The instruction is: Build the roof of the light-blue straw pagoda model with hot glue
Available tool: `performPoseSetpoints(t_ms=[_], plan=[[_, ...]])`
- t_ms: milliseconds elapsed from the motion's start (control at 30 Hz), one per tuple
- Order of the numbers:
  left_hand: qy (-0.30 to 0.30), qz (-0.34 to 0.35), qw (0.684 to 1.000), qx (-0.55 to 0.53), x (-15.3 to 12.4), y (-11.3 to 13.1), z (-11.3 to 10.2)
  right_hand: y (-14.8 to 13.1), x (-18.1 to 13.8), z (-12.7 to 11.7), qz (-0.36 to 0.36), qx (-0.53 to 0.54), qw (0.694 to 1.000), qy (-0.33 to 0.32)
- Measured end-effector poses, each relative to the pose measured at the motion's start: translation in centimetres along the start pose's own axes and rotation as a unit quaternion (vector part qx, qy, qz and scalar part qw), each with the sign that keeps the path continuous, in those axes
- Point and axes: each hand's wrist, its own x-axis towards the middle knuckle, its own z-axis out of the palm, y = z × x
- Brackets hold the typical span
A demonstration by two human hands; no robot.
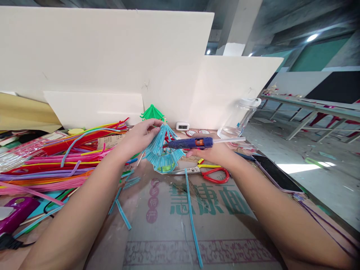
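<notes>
Left Hand Pinching Blue Model

The tiered model is spreading below and right of the left fingers, which are clamping near its peak. The right hand is gripping a glue gun, its nozzle pointing at the model's roof. Scissors are lying beside the base.

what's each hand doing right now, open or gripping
Left hand: closed, fingers pinching the light-blue tiered roof model near its top.
Right hand: closed, holding the blue glue gun.
</notes>
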Motion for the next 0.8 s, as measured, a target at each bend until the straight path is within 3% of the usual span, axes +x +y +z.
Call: performPoseSetpoints(t_ms=[167,333,433,500,567,667,800], plan=[[0.001,0.001,1.0,0.003,0.0,-0.2,0.0,-0.8,0.1,-0.4,-0.048,0.044,0.998,0.018],[-0.002,0.003,1.0,-0.001,0.0,-0.3,0.0,-0.8,0.5,-1.4,-0.067,0.184,0.979,0.052],[-0.006,0.001,1.0,-0.01,0.0,0.0,-0.1,2.1,1.5,-1.8,-0.032,0.168,0.98,0.099],[-0.006,-0.003,1.0,-0.007,0.1,0.2,0.0,5.1,2.5,-1.6,0.052,0.107,0.984,0.131],[-0.006,-0.007,1.0,-0.001,0.1,0.4,0.0,8.1,3.7,-1.1,0.143,0.048,0.982,0.113],[-0.005,-0.013,1.0,0.002,0.2,0.5,0.0,11.4,5.8,0.1,0.177,0.021,0.981,0.074],[-0.008,-0.018,1.0,0.008,0.2,0.3,-0.1,13.1,8.3,1.9,0.2,-0.008,0.98,0.006]])
